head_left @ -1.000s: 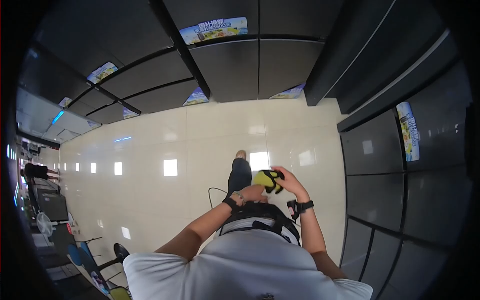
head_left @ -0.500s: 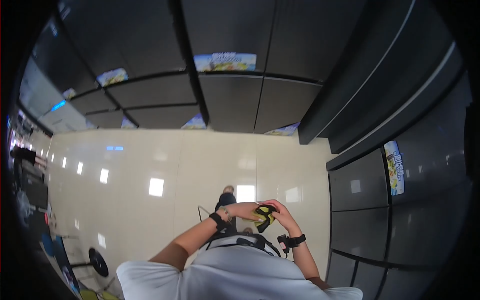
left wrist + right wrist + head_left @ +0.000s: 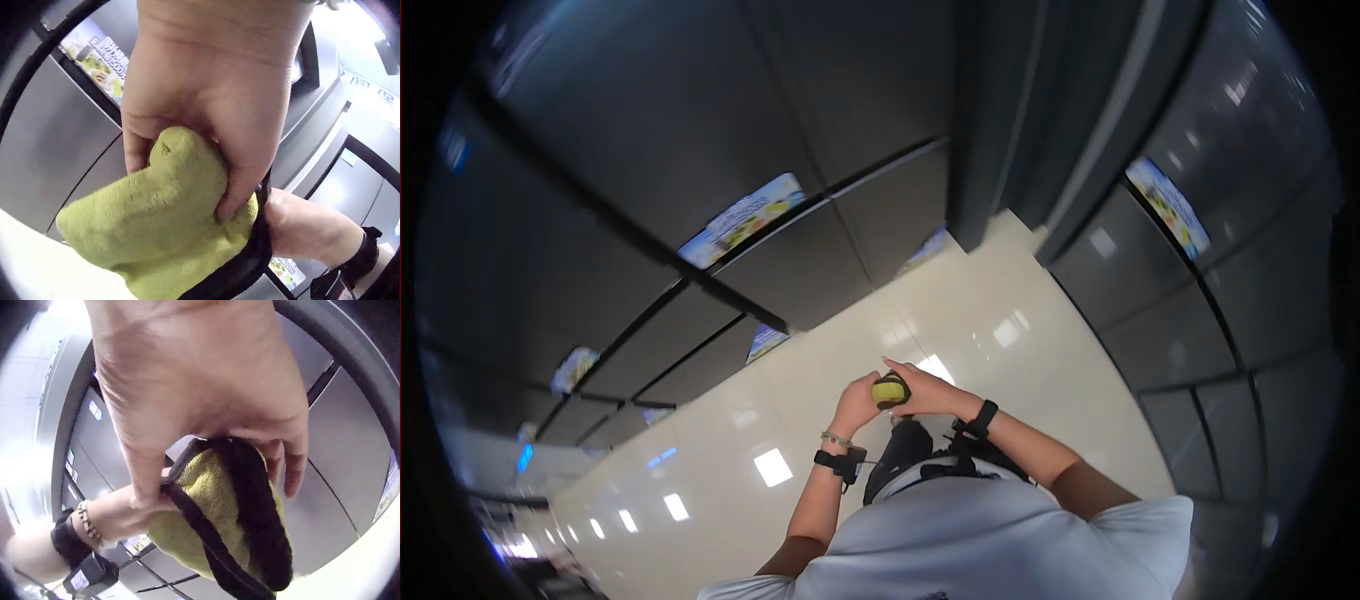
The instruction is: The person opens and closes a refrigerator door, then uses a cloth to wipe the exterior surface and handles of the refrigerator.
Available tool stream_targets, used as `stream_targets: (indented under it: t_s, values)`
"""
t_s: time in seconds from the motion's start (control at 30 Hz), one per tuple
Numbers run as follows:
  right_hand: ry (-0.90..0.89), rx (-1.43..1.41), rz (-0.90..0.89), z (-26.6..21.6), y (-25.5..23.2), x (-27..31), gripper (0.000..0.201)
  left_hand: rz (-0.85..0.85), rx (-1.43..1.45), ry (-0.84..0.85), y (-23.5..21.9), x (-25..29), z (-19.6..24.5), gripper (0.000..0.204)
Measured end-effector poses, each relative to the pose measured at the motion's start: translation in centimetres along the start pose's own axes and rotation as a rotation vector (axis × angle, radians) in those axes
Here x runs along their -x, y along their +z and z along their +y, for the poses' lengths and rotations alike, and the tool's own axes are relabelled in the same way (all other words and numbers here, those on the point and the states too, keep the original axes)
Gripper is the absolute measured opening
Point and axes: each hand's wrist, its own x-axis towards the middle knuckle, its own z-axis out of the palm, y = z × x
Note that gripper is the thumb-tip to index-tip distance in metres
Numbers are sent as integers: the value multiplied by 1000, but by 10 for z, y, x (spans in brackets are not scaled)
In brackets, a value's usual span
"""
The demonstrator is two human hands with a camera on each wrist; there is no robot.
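Observation:
A yellow-green cleaning cloth (image 3: 890,391) with a black border is folded and bunched between both hands, in front of the person's waist. The left hand (image 3: 206,106) grips it from above in the left wrist view, thumb on one side and fingers on the other. A loose fold of the cloth (image 3: 150,212) hangs below that hand. In the right wrist view the right hand (image 3: 200,400) holds the other side, with thumb and fingers around the black-edged folds (image 3: 212,487). Some fingertips are hidden behind the fabric.
Dark grey refrigerators (image 3: 730,240) with colourful promotional stickers (image 3: 745,218) stand ahead, and more dark cabinets (image 3: 1190,320) stand at the right. Glossy pale floor tiles (image 3: 730,425) reflect ceiling lights. A wrist strap with a small camera (image 3: 975,420) is worn on the right arm.
The head view has turned, so the appliances now stand at a slant. The cloth has gone from a spread-out fold to a more compact bundle, and the hands have come round its two sides.

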Motion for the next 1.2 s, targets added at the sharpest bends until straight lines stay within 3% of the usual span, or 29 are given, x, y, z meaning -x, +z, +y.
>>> stream_targets:
  t_s: [0.03,0.1,0.17,0.27,0.5,0.6,0.67,0.87,1.07,1.2]
  values:
    - [64,42,-51,0,-3,3,84,-55,-29,5,-3,-9,4,22]
    - [53,35,140,13,-9,10,77,-134,-66,73,-5,-29,25,22]
    - [268,-10,199,19,-25,19,58,-180,-211,121,1,-49,45,28]
    - [260,85,296,41,-49,36,41,-283,-342,208,21,-80,69,31]
    - [308,182,474,111,-158,127,30,-395,-325,331,117,-150,173,31]
    - [331,197,576,147,-200,180,31,-422,-324,474,170,-178,218,29]
    - [393,77,650,166,-225,210,33,-338,-210,676,201,-193,241,25]
    - [492,-81,955,177,-282,259,29,-439,-229,680,249,-240,310,22]
    - [492,-244,940,203,-325,254,29,-518,-284,734,274,-309,325,24]
    - [425,-101,890,232,-399,238,26,-555,-253,692,283,-384,346,28]
